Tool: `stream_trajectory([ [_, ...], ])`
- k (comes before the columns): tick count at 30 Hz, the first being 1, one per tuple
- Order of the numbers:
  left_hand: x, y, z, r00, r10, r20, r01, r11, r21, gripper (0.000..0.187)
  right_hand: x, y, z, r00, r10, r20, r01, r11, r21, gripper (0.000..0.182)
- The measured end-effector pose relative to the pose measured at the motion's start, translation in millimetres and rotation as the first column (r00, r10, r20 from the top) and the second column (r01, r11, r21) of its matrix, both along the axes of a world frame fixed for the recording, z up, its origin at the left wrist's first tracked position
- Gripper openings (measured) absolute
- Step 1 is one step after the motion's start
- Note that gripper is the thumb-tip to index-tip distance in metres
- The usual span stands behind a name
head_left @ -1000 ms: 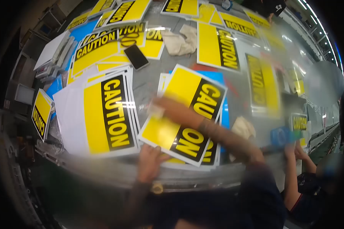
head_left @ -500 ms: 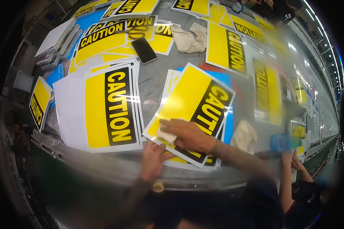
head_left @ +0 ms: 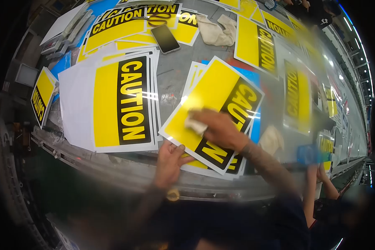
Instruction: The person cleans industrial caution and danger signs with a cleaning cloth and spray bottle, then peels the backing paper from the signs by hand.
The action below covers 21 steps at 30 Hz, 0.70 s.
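Note:
A yellow and black caution sign (head_left: 212, 96) lies slanted on top of other signs, with a blue sheet (head_left: 254, 125) showing beneath. My right hand (head_left: 221, 128) presses a folded white cloth (head_left: 196, 125) onto its yellow face, the fingers closed over the cloth. At the sign's lower left edge, my left hand (head_left: 170, 163) pinches the border, with part of its fingers hidden by the sheet. Left of this stands a separate stack of caution signs (head_left: 106, 104) with white sheets under it.
Scissors (head_left: 158, 18) and a phone (head_left: 165, 39) rest among signs at the back. Crumpled cloths lie behind (head_left: 216, 31) and to the right (head_left: 271, 139). Another person's hands (head_left: 321, 173) are at the right edge beside a blurred blue object (head_left: 306, 154).
My right hand has slid the cloth up and right across the sign's yellow area. The left hand stays at the sign's edge. The whole view has shifted slightly.

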State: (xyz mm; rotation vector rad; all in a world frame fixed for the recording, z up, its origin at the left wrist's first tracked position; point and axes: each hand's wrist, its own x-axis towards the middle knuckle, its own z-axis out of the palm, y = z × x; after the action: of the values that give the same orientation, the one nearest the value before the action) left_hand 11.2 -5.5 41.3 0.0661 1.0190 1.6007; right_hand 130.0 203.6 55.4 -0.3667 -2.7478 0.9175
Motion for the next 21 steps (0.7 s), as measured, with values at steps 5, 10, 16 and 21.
stream_trajectory([
  [5, 0, 0, 5, 1.000, 0.011, 0.004, -0.011, 1.000, 0.008, 0.048, 26, 34, 26, 0.992, -0.113, 0.053, 0.104, 0.984, 0.145, 0.044],
  [10, -1, 3, 9, 1.000, 0.002, -0.015, -0.003, 0.997, -0.078, 0.051, -5, 23, 43, 0.993, -0.022, 0.113, 0.004, 0.987, 0.161, 0.043],
  [16, 0, 3, 7, 0.999, 0.026, 0.025, -0.023, 0.993, -0.116, 0.048, -20, 21, 25, 0.974, 0.022, 0.227, -0.056, 0.988, 0.145, 0.037],
  [21, -3, 5, 10, 0.998, 0.019, 0.068, -0.010, 0.992, -0.129, 0.049, -19, 25, 21, 0.975, 0.056, 0.214, -0.089, 0.985, 0.148, 0.037],
])
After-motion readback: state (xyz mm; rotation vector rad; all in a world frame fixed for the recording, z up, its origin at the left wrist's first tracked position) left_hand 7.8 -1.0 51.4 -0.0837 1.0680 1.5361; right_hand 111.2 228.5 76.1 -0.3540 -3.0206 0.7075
